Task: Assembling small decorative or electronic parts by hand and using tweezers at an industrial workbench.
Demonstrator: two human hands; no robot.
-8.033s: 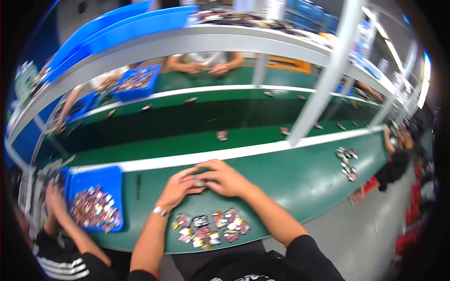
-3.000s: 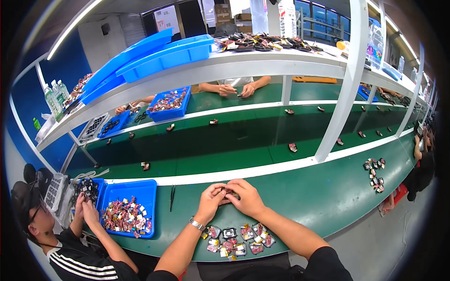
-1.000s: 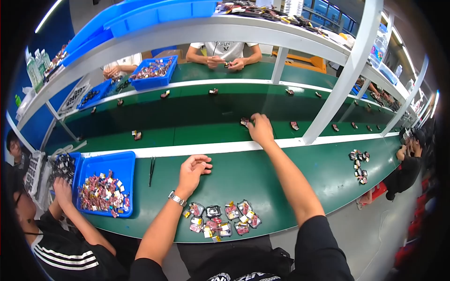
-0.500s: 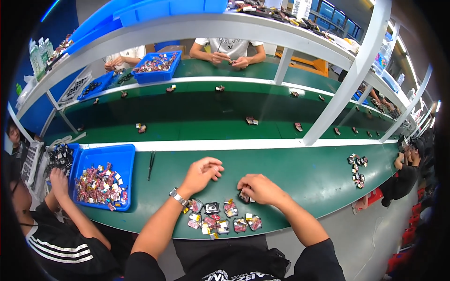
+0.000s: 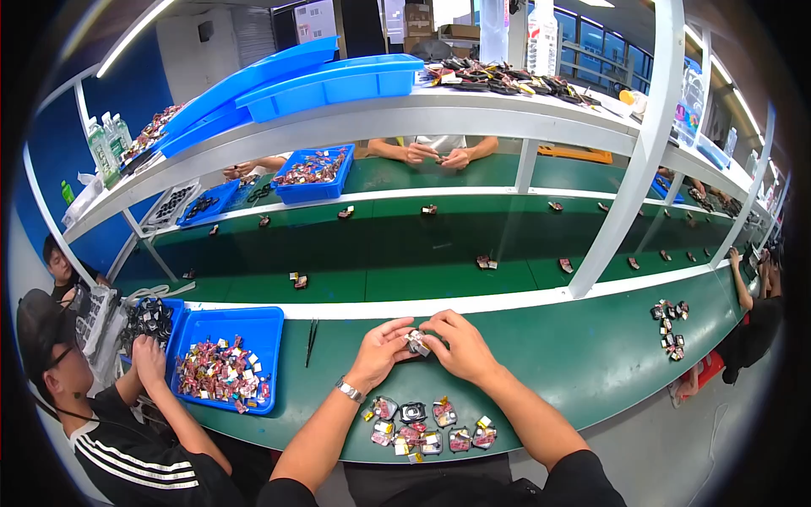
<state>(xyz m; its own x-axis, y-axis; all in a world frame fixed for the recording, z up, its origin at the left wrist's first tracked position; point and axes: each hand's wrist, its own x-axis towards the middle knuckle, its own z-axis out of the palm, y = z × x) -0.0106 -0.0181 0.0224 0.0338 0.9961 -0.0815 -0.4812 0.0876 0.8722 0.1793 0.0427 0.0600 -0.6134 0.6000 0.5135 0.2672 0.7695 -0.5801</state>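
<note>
Holding a small packaged part [image 5: 416, 341] just below the centre of the frame, between left hand [image 5: 382, 348] and right hand [image 5: 456, 345], fingertips of both pinched around it, hands almost touching. Silver wristwatch [image 5: 349, 390] on the left wrist. Forearms entering from the lower edge, dark sleeves at the bottom.

Resting above a green work surface [image 5: 591, 355] that curves across the lower half. Directly below the hands, near the lower centre, a cluster of small wrapped parts [image 5: 429, 421] laid in loose rows on the green mat. Left of the hands, dark tweezers [image 5: 311, 340] lying upright in the frame beside a blue bin [image 5: 253, 325] filled with mixed colourful packets. Far right, another small pile of parts [image 5: 669, 328] on the same surface.

Running through the middle of the frame, a darker green conveyor belt [image 5: 422, 262] carrying scattered single parts. Across it, upper centre, another person's hands [image 5: 435, 155] clasped around something small; too small to tell what. Upper left, a second blue tray [image 5: 311, 169] of parts, and a white shelf [image 5: 338, 127] overhead bearing blue bins.

At lower left, a seated person in black with white sleeve stripes [image 5: 127, 456], reaching toward a rack of dark components [image 5: 148, 319].
</note>
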